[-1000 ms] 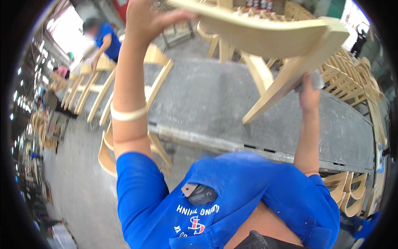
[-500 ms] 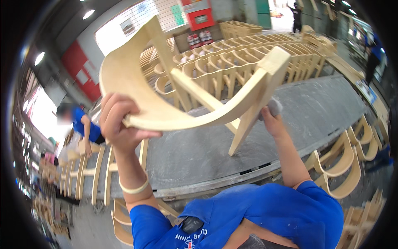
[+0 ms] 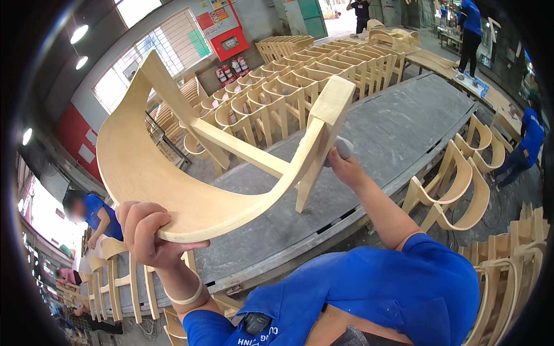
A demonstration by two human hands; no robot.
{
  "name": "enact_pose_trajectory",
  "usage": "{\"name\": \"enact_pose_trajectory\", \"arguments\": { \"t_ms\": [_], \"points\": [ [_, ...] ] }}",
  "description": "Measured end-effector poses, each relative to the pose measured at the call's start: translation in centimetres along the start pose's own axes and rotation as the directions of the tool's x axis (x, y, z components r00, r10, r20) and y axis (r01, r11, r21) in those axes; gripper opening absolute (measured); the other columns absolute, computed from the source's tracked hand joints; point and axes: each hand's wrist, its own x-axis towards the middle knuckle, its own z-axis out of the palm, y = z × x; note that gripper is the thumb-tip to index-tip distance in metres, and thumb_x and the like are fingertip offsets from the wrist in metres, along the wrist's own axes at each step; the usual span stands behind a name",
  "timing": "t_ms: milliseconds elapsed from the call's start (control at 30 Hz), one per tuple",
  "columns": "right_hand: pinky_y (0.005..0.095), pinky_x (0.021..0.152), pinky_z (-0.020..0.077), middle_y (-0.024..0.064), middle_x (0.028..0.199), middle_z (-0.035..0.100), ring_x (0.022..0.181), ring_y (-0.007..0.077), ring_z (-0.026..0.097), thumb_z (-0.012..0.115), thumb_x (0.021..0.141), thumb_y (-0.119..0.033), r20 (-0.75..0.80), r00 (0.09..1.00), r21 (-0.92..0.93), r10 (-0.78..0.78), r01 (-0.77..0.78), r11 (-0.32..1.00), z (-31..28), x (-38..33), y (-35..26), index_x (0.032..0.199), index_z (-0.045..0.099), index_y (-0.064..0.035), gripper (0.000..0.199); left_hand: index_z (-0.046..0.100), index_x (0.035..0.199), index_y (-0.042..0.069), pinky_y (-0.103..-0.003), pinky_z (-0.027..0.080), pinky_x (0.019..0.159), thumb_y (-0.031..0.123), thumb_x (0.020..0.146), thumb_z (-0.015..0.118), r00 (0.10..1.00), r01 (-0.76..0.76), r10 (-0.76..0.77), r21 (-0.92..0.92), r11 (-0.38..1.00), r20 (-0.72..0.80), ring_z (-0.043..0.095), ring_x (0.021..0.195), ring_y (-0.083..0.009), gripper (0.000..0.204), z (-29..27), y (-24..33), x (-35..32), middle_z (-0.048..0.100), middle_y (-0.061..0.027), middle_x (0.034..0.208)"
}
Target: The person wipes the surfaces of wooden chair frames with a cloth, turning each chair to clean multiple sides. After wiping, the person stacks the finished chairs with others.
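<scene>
A pale wooden chair frame [image 3: 179, 202], made of a bent curved panel with legs and a crossbar, is tilted up in front of me over the grey table [image 3: 392, 127]. My left hand [image 3: 144, 233] grips the panel's near lower edge, thumb below and fingers curled over the top. On the far right side, my right hand [image 3: 346, 168] is closed around a rounded grey pad [image 3: 345, 146] beside the frame's right leg. The leg hides part of the pad, so I cannot tell whether it touches the wood.
Behind the table stand rows of similar chair frames [image 3: 277, 106]. More frames [image 3: 456, 179] sit at the right, and others [image 3: 115, 288] at the lower left. A co-worker in blue [image 3: 98, 216] bends over parts at the left; another [image 3: 528, 138] stands at the right.
The whole view has shifted and turned. Within it, the chair frame and both my hands sit further left, my left hand also lower. Both hands keep their holds.
</scene>
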Motion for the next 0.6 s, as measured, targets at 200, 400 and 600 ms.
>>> {"name": "enact_pose_trajectory", "arguments": {
  "t_ms": [200,400,600],
  "points": [
    [0.0318,0.093,0.0463,0.0065,0.116,0.06,0.108,0.0165,0.056,0.047,0.101,-0.038,-0.103,0.991,0.123,0.081,-0.069,0.99,-2.2,-0.6,1.6,0.124,0.055,-0.0003,0.045,0.054,0.069,0.004,-0.036,0.04,0.067,0.083,0.063,0.054,0.999,-0.014,0.016,0.033,0.999,-0.041,0.052,0.068,-0.0255,0.08,-1.0,1.7,-0.2,0.057,-0.009,0.068],
    [0.0445,0.088,0.0509,0.0123,0.11,0.06,0.1,0.0242,0.061,0.049,0.096,-0.039,0.181,0.948,0.444,-0.262,0.16,0.882,-5.1,-1.3,0.7,0.122,0.052,-0.0017,0.045,0.062,0.081,0.002,-0.046,0.036,0.094,0.08,0.082,0.029,0.98,0.165,-0.164,0.0,0.986,-0.109,0.052,0.104,-0.037,0.085,-1.9,-0.2,1.0,0.061,-0.0182,0.098],
    [0.0447,0.094,0.0481,0.014,0.116,0.057,0.103,0.0263,0.06,0.054,0.091,-0.045,0.208,0.948,0.44,-0.24,0.128,0.889,-8.0,-3.1,0.5,0.13,0.047,-0.002,0.058,0.064,0.083,0.002,-0.046,0.031,0.102,0.064,0.092,0.027,0.97,0.202,-0.205,-0.034,0.979,-0.132,0.048,0.117,-0.0372,0.073,-1.9,0.8,3.4,0.061,-0.0176,0.107]
  ]
}}
